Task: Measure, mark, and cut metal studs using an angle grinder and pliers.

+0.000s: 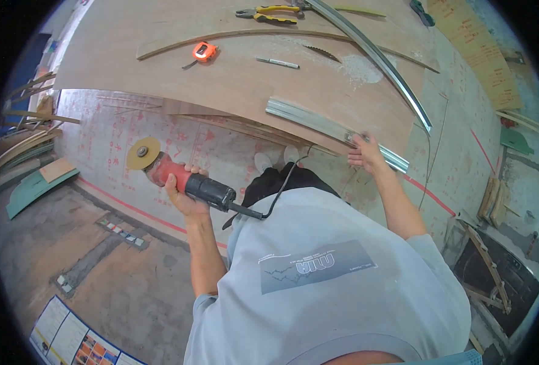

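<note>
My left hand (pixel 189 199) is wrapped round the red and black body of an angle grinder (pixel 207 190), held out to the left of my body, off the worktop's front edge. A gold-coloured disc (pixel 137 159) sits on its head, and its black cord (pixel 280 198) runs toward the worktop. My right hand (pixel 369 155) grips a short silver metal channel (pixel 309 121) near its right end. The channel lies slantwise along the front edge of the plywood worktop (pixel 233 91), its right end sticking out past my hand.
On the worktop lie an orange tape measure (pixel 204 52), a marker pen (pixel 278 63), a saw blade (pixel 322 53), yellow-handled pliers (pixel 270 13), a thin wooden strip (pixel 245 35) and a long metal channel (pixel 379 55). Wood offcuts (pixel 29 140) are stacked at the far left.
</note>
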Tool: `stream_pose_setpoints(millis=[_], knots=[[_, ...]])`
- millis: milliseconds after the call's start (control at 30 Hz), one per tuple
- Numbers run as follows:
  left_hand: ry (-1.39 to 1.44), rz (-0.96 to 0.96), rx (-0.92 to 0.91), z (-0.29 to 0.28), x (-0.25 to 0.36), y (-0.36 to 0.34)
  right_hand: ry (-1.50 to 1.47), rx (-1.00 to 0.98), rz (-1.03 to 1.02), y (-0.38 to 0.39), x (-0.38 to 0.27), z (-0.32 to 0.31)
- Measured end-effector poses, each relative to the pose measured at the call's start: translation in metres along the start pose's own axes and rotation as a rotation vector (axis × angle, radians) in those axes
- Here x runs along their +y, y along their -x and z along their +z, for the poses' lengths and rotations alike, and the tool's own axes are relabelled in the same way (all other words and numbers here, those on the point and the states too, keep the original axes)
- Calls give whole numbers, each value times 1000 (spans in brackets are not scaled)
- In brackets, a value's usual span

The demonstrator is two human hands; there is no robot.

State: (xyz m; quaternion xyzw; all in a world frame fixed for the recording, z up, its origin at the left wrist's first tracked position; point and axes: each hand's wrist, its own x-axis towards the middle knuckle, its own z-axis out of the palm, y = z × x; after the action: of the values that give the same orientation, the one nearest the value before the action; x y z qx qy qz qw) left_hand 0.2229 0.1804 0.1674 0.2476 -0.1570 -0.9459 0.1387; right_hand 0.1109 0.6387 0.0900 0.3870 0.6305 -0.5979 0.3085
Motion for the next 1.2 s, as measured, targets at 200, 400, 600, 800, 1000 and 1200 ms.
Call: stream_pose_setpoints(millis=[200, 400, 600, 800, 1000, 1200], knots=[[9, 23, -21, -2, -10, 10, -207, 367, -182, -8, 3, -8], [-17, 82, 19, -12, -17, 15, -55, 886, -882, -31, -72, -98], [6, 96, 89, -31, -16, 12, 554, 321, -1416, 73, -191, 0], [-13, 128, 145, -26, -18, 14, 1404, -443, -1314, 34, -149, 119], [-224, -1, 257, -37, 1, 4, 1538, -598, -1333, -47, -119, 136], [-442, -280, 381, -51, 23, -18, 1595, -494, -1449, -71, -100, 150]])
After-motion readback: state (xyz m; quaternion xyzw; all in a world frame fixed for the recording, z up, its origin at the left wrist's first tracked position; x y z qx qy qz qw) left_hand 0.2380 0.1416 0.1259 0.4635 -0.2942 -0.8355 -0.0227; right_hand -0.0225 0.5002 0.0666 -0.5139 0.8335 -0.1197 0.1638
